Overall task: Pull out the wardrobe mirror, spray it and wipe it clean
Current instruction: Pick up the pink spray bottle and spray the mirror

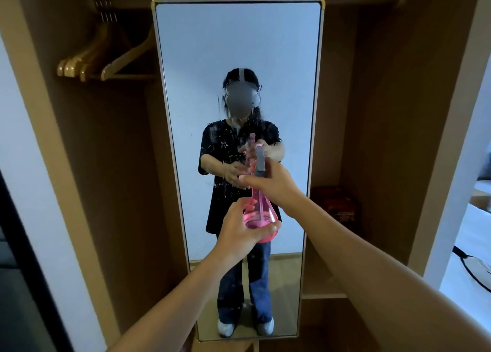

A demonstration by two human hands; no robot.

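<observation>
The tall wardrobe mirror [239,46] with a gold frame stands straight ahead, facing me, in front of the open wardrobe. Spray droplets speckle its glass around the middle. A pink transparent spray bottle [259,213] with a grey head is held up close to the glass. My left hand [239,229] grips its round base from below. My right hand [271,183] grips its neck and trigger. The mirror shows a person holding the same bottle.
Several wooden hangers [87,64] hang on the rail inside the wardrobe's left bay. A dark red box [336,205] sits on a shelf in the right bay. A white bed with a black cable [470,266] lies at the far right.
</observation>
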